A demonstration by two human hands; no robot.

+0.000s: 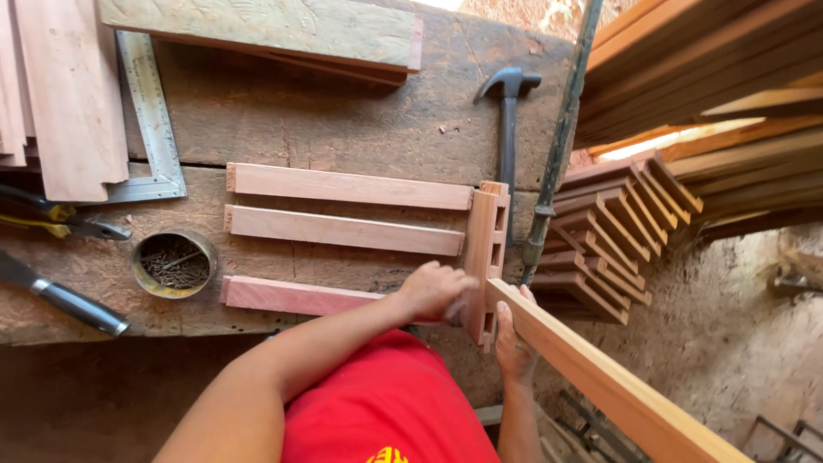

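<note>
Left hand [435,290]: grip closed on the lowest slat [296,297], centre frame.
Right hand [513,343]: grip wrapped on the mortised rail [485,257].
Bench [343,120]: hammer [509,129], upper centre.

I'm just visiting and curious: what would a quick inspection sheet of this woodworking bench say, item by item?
Surface: worn wooden bench, scratched and stained.
Job's things: three slats lie side by side, meeting a notched upright piece; a long board runs off to the lower right.
Clutter: claw hammer, metal square, tin of nails, pliers, a dark-handled tool, planks.
Hands: left hand rests on the nearest slat by the notched piece; right hand steadies the long board from beneath.
Cables: nothing seen.
Surroundings: stacked notched pieces, timber stack, dirt floor.
</note>
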